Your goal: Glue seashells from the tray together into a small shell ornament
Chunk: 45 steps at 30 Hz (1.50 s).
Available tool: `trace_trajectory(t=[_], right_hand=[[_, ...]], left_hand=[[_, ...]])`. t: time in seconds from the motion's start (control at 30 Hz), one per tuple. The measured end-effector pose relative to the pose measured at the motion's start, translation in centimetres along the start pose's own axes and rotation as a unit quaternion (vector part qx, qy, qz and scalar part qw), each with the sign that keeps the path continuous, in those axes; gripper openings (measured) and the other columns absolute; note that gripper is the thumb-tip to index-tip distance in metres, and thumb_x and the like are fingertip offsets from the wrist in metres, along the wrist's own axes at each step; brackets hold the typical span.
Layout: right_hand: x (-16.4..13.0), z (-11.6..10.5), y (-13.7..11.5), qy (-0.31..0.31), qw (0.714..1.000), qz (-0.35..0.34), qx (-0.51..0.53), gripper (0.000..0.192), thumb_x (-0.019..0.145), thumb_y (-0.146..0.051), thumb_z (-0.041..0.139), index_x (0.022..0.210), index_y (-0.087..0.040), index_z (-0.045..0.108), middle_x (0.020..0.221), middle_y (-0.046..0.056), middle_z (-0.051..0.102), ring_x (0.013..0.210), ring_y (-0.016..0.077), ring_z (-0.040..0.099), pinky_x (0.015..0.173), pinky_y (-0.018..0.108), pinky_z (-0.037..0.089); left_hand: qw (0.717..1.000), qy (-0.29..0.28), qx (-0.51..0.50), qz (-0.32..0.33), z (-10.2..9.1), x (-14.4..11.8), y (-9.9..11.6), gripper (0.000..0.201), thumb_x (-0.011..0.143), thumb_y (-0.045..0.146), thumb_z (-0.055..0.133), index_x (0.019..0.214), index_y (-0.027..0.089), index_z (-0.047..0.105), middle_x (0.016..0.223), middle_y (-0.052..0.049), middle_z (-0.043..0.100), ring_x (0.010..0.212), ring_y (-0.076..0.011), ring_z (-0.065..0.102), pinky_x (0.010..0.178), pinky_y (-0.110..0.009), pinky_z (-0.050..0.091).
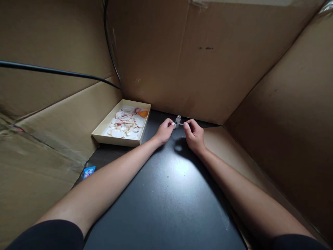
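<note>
Both arms reach forward over a black table [166,194]. My left hand [164,131] pinches a small white piece [173,124] between thumb and fingers. My right hand [194,135] holds a thin clear stick [182,124] whose tip points at that piece. A small clear bottle [178,120] stands just behind the fingertips, between the two hands. A shallow cream box [118,139] lies to the left of my left hand, with several white shells and one orange piece [143,113] in it.
Brown cardboard walls [182,59] enclose the table at the back, left and right. A black cable [54,71] runs across the left wall. A small blue wrapper [89,171] lies at the table's left edge.
</note>
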State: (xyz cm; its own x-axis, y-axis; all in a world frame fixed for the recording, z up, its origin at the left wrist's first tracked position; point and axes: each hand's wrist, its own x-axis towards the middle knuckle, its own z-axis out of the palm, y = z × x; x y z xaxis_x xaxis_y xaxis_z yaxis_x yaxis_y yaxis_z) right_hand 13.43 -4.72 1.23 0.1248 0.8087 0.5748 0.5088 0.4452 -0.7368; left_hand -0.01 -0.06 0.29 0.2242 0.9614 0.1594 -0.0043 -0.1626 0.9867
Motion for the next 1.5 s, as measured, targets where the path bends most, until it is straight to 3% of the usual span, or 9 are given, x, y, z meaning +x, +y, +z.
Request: trace_trajectory(t=[0.13,0.33,1.5], right_hand=[[0.04,0.00,0.06,-0.013,1.000,0.005,-0.006,0.030,0.088,-0.044,0.048,0.072,-0.019,0.049,0.059,-0.004,0.042,0.056,0.0093,0.038,0.056,0.022,0.030],[0.09,0.04,0.07,-0.007,1.000,0.004,0.007,0.031,0.089,-0.045,0.047,0.073,-0.019,0.049,0.058,-0.004,0.042,0.056,0.0094,0.038,0.055,0.022,0.031],[0.02,0.08,0.16,-0.008,1.000,0.006,-0.013,0.030,0.088,-0.044,0.048,0.072,-0.019,0.047,0.059,-0.004,0.042,0.056,0.0093,0.037,0.056,0.022,0.030]], left_hand=[[0.998,0.004,0.028,0.051,-0.02,0.03,0.06,0.012,0.079,0.012,0.054,0.072,0.015,0.045,0.067,0.005,0.044,0.064,-0.0080,0.040,0.064,-0.020,0.033],[0.997,0.006,0.048,0.066,-0.01,0.12,-0.03,0.011,0.079,0.011,0.055,0.073,0.015,0.047,0.068,0.004,0.045,0.065,-0.0086,0.041,0.067,-0.021,0.034],[0.996,-0.007,0.055,0.066,-0.07,-0.07,0.13,0.011,0.079,0.011,0.055,0.072,0.016,0.047,0.068,0.004,0.046,0.065,-0.0093,0.042,0.066,-0.022,0.035]])
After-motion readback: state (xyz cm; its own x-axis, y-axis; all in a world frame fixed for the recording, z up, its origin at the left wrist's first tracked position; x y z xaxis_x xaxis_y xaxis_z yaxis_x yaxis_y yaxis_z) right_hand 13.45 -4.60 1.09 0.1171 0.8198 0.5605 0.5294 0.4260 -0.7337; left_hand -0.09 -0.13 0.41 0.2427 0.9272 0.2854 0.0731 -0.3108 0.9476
